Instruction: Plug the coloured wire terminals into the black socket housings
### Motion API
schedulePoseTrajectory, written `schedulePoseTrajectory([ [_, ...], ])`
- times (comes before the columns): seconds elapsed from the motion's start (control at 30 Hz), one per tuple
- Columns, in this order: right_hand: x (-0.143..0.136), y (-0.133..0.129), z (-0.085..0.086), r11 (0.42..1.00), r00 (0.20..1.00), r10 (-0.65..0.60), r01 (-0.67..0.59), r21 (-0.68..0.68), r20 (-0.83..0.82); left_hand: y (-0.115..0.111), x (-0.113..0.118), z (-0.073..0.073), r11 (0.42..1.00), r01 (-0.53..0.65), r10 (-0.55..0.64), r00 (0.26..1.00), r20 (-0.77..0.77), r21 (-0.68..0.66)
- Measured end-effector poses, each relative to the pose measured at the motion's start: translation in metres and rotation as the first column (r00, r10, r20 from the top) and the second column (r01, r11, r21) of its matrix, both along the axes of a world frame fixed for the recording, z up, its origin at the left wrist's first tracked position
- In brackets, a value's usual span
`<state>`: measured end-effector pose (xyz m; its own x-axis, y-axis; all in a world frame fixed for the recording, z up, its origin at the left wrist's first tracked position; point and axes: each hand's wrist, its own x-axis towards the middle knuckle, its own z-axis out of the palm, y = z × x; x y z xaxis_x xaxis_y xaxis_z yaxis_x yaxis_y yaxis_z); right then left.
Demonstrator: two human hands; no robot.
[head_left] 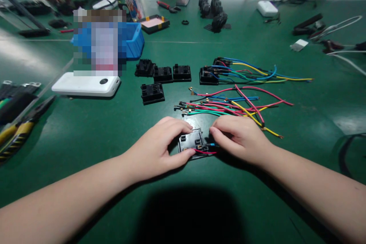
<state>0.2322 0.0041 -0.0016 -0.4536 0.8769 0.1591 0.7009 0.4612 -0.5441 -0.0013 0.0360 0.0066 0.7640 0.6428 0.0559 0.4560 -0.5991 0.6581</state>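
Observation:
My left hand is closed around the left side of a black plastic socket housing, thumb on its near edge and fingers at its far side. From the housing a red wire and a dark wire with a blue part run right, toward my other hand. My right hand is curled beside the housing, thumb and index finger pinched together; what they hold, if anything, is hidden. Just beyond lies a bundle of loose red, green, yellow and blue wires with metal terminals.
Several similar black housings stand farther back; wired housings lie right of them. To the left are a white power bank, a blue bin and yellow-black pliers. Two people sit across the green table.

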Motion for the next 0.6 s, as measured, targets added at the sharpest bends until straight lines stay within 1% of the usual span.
schedulePoseTrajectory([
  [0.07, 0.0008, 0.0017, -0.0004, 1.0, 1.0, -0.016, 0.016, -0.006, -0.02, -0.0002, -0.0002, -0.0006, 1.0, -0.001, 0.001, 1.0, 0.001, 0.008],
  [0.23, 0.0014, 0.0053, -0.001, 0.998, 0.998, 0.031, -0.034, -0.054, -0.052, -0.0007, -0.0003, -0.0023, 1.0, 0.003, -0.003, 1.0, 0.0, 0.007],
  [0.33, 0.0015, 0.0063, -0.0013, 0.997, 0.998, 0.033, -0.037, -0.073, -0.057, -0.001, -0.001, -0.0022, 1.0, 0.002, -0.002, 1.0, -0.004, -0.001],
  [0.5, 0.0017, 0.0065, -0.0018, 0.997, 0.998, 0.027, -0.031, -0.065, -0.056, -0.0009, -0.0013, -0.0012, 1.0, 0.004, -0.004, 1.0, -0.014, 0.016],
  [0.6, 0.0017, 0.0052, -0.0001, 0.998, 0.995, 0.043, -0.047, -0.035, -0.086, -0.0004, -0.0003, -0.0011, 1.0, 0.007, -0.006, 1.0, -0.013, 0.016],
])
